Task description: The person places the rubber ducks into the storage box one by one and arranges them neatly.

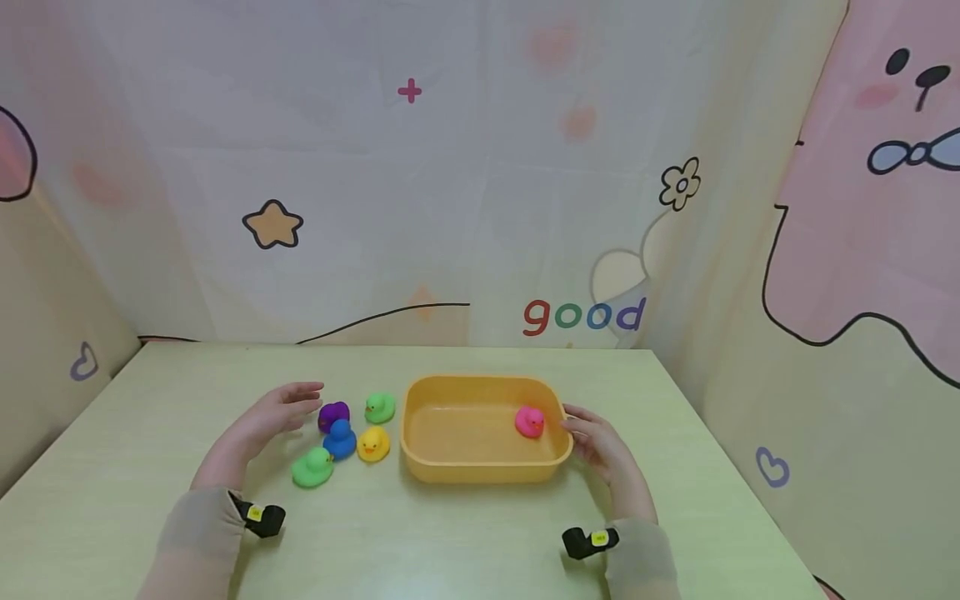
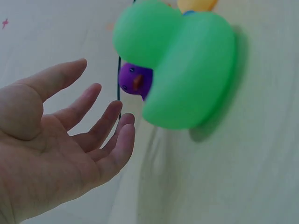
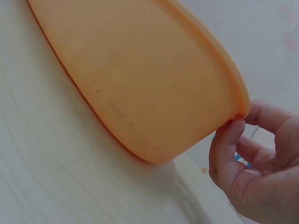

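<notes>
My left hand [image 1: 285, 406] hovers just left of a purple rubber duck [image 1: 333, 414], fingers spread and loosely bent, holding nothing. In the left wrist view, a green rubber duck [image 2: 196, 70] stands large in front, partly covering the purple one [image 2: 135, 80]. A blue duck [image 1: 341, 440], a yellow duck [image 1: 373, 444] and another green duck [image 1: 380, 407] sit close by on the table. At the right end of an orange plastic basin [image 1: 480, 473], my right hand [image 1: 600, 442] pinches the rim; the right wrist view shows this hand [image 3: 261, 163] at the corner. Inside the basin lies a pink duck [image 1: 529, 422].
The pale wooden table [image 1: 420, 550] ends at a printed cloth backdrop [image 1: 450, 208] behind, with more cloth at both sides. A black wrist camera is strapped to each sleeve.
</notes>
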Demonstrator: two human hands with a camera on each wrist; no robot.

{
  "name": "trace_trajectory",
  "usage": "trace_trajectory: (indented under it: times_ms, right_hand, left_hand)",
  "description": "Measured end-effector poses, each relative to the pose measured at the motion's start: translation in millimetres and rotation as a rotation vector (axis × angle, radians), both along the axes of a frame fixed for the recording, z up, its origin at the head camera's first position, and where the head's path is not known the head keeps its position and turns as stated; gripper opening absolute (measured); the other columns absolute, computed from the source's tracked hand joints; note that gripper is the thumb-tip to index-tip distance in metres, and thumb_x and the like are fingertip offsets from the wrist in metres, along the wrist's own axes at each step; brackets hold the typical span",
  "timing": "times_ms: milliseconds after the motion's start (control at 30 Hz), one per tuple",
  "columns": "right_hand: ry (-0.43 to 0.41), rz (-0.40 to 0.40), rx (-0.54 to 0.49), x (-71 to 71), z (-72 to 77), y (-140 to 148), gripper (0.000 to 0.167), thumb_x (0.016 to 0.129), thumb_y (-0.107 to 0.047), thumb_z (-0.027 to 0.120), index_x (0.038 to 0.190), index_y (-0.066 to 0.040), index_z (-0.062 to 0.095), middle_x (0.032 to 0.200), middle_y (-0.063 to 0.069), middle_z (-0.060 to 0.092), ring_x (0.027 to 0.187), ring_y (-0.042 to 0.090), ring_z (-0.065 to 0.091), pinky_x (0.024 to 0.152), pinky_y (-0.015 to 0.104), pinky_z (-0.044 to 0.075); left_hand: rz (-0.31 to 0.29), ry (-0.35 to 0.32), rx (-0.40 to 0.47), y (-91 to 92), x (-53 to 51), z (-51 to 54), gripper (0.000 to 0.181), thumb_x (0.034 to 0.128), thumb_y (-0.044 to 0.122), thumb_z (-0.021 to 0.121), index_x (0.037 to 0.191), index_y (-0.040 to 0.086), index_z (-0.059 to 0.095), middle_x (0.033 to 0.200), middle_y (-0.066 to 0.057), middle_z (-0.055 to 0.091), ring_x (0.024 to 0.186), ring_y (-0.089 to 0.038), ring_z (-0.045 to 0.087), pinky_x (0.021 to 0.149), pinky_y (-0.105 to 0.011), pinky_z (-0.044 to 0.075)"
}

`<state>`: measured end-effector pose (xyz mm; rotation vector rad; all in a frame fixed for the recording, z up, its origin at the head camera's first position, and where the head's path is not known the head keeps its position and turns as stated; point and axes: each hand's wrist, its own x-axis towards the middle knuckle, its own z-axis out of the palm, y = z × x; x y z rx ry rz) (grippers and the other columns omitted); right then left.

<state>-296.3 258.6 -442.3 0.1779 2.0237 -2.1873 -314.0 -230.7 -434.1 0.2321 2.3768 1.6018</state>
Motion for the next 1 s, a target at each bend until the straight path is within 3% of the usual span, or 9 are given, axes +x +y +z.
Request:
trace_trajectory:
  times_ms: [167, 367, 567, 800, 1000]
  right_hand:
    - [0.0, 0.01, -0.004, 0.3, -0.6, 0.8, 0.055, 0.095, -0.004, 0.054, 0.145, 0.008, 0.036, 0.101, -0.006, 0.064, 0.083, 0.004, 0.063, 0.075, 0.016, 0.055]
    - [-0.019, 0.008, -0.006, 0.4, -1.4, 1.7, 0.054, 0.095, -0.004, 0.054, 0.145, 0.007, 0.036, 0.1, -0.007, 0.065, 0.081, 0.004, 0.063, 0.074, 0.016, 0.055]
    - [-0.015, 0.01, -0.003, 0.0, -2.8, 2.2, 0.054, 0.095, -0.005, 0.054, 0.145, 0.007, 0.036, 0.099, -0.006, 0.064, 0.08, 0.004, 0.062, 0.073, 0.015, 0.055]
    - [-0.02, 0.004, -0.005, -1.5, -2.7, 1.8, 0.054, 0.095, -0.005, 0.055, 0.145, 0.007, 0.036, 0.099, -0.007, 0.064, 0.078, 0.003, 0.061, 0.073, 0.014, 0.054]
    - [-0.012, 0.011, -0.001, -2.2, -3.3, 1.5, 0.053, 0.096, -0.005, 0.053, 0.145, 0.007, 0.036, 0.101, -0.006, 0.062, 0.08, 0.004, 0.06, 0.074, 0.015, 0.054]
  left_hand:
    - [-0.052, -0.023, -0.031, -4.5, -3.0, -11.1, 0.062, 0.1008, 0.024, 0.053, 0.15, -0.003, 0.028, 0.152, -0.031, 0.03, 0.136, -0.048, 0.036, 0.11, -0.06, 0.034]
    - [-0.108, 0.005, -0.067, -7.6, -7.7, -18.7, 0.065, 0.0956, 0.022, 0.062, 0.149, -0.002, 0.032, 0.147, -0.032, 0.037, 0.133, -0.048, 0.038, 0.109, -0.063, 0.033]
    - [-0.166, 0.016, -0.069, -8.1, -13.1, -21.9, 0.059, 0.0921, 0.008, 0.063, 0.145, -0.002, 0.04, 0.139, -0.029, 0.045, 0.123, -0.04, 0.046, 0.104, -0.05, 0.042]
    - [-0.178, 0.003, -0.097, -5.8, -18.4, -22.0, 0.057, 0.091, 0.006, 0.064, 0.144, 0.0, 0.043, 0.136, -0.027, 0.048, 0.116, -0.034, 0.047, 0.096, -0.04, 0.044]
    - [-0.16, 0.03, -0.138, -3.9, -20.0, -20.8, 0.055, 0.0893, 0.005, 0.066, 0.141, -0.001, 0.047, 0.134, -0.028, 0.05, 0.109, -0.032, 0.049, 0.088, -0.035, 0.045]
